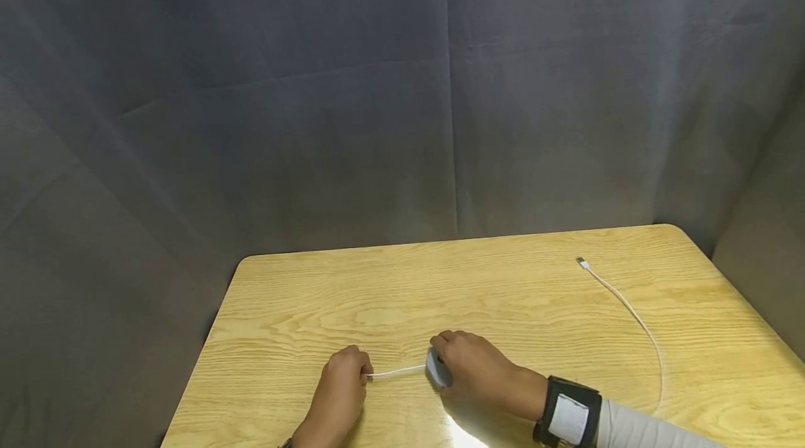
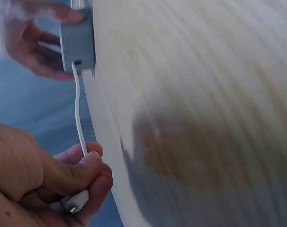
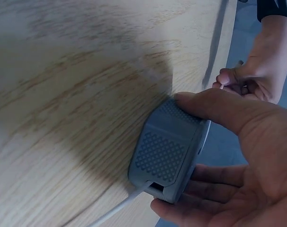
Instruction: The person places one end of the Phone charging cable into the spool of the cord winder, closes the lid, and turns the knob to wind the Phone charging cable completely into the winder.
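Observation:
My right hand [image 1: 474,364] grips a grey cable winder box [image 1: 438,370] at the middle of the wooden table. In the right wrist view, dimpled panels show on the box [image 3: 162,156], with the thumb on one edge and fingers round the far side. A white USB cable [image 1: 400,370] leaves a slot in the box and runs straight to my left hand [image 1: 342,385]. That hand pinches the cable between thumb and fingers, just behind its small plug [image 2: 77,202], which sticks out below the fingertips in the left wrist view.
On the right, the cable's other length [image 1: 648,329] curves across the wooden table [image 1: 352,287] to a USB plug [image 1: 583,264] near the back. Grey curtains [image 1: 339,119] hang behind and beside the table. A black wrist strap [image 1: 569,412] sits on the right arm.

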Demonstrator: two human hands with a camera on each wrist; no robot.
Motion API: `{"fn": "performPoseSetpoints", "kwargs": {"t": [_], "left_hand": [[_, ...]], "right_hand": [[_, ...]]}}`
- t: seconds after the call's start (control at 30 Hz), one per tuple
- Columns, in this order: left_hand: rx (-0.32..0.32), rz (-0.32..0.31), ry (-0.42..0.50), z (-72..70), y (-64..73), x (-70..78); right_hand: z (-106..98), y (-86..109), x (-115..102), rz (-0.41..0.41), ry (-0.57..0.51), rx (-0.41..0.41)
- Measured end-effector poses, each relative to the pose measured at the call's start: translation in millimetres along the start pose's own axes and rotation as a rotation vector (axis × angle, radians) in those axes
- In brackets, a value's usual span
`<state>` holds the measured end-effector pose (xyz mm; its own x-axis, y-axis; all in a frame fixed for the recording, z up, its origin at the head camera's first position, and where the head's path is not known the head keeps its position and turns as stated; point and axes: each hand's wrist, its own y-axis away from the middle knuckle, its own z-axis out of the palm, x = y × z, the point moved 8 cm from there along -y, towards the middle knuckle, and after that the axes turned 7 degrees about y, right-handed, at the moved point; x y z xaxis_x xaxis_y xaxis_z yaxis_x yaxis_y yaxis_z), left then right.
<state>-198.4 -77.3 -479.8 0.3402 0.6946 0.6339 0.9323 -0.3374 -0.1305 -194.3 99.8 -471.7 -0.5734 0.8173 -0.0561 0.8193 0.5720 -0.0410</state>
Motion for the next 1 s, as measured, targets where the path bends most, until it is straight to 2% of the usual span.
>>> {"fn": "performPoseSetpoints", "kwargs": {"t": [0.43, 0.73, 0.87, 1.0], "left_hand": [[0.112, -0.083, -0.082, -43.8, 17.4, -38.9], [0.151, -0.203, -0.148, -77.6, 27.2, -65.8], [0.158, -0.236, -0.163, -87.1, 33.6, -75.8], [0.15, -0.313, -0.174, -95.8, 37.4, -86.8]], "right_hand": [[3.6, 4.4, 4.1, 0.027, -0.068, -0.006], [6.2, 8.9, 7.1, 0.032, -0.142, -0.019], [6.7, 10.4, 8.1, 0.031, -0.165, -0.023], [7.0, 11.7, 10.0, 0.04, -0.189, -0.029]]}}
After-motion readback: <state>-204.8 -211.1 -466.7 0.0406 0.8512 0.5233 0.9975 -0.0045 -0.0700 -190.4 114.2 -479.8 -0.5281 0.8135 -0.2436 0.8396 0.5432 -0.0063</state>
